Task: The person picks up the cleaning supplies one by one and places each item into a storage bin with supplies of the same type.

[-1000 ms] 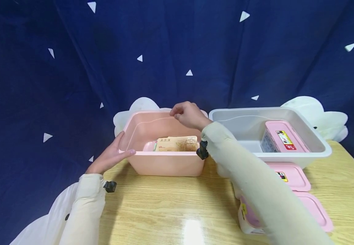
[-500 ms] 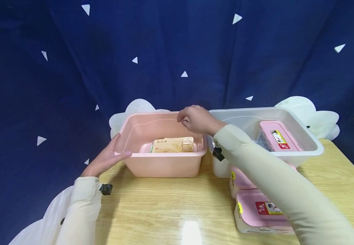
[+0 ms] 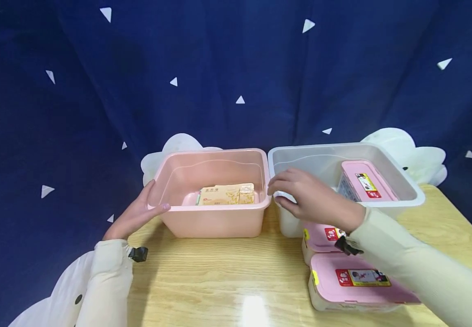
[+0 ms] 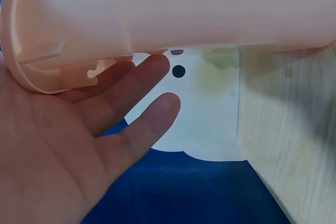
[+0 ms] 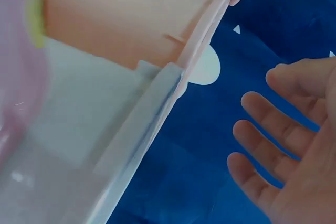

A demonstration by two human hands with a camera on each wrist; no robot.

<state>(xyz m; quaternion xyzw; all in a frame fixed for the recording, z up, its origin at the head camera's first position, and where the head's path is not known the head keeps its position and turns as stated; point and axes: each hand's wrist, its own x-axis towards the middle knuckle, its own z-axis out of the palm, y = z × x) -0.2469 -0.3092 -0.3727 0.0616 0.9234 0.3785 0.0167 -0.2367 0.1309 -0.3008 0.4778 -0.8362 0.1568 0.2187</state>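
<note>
A pink bin (image 3: pixel 211 222) stands on the wooden table (image 3: pixel 219 281) with a tan packet (image 3: pixel 225 194) lying inside. My left hand (image 3: pixel 138 215) rests flat against the bin's left wall, fingers straight under its rim (image 4: pixel 31 74). Beside the pink bin stands a clear grey bin (image 3: pixel 399 200) holding a pink-lidded box (image 3: pixel 364 181). My right hand (image 3: pixel 309 200) hovers over the grey bin's near left corner with relaxed fingers (image 5: pixel 268 124) and nothing in it. Two more pink-lidded boxes (image 3: pixel 354 281) sit on the table in front of the grey bin.
A dark blue curtain (image 3: pixel 236 68) with white triangles hangs behind the table. White cloud-shaped cut-outs (image 3: pixel 407 150) show behind the bins and at the table's left edge (image 3: pixel 56 295). The table's near middle has a bright glare spot.
My right hand has moved from above the pink bin's far rim rightward and down to the grey bin's near corner, its fingers uncurling. The left hand has stayed on the pink bin.
</note>
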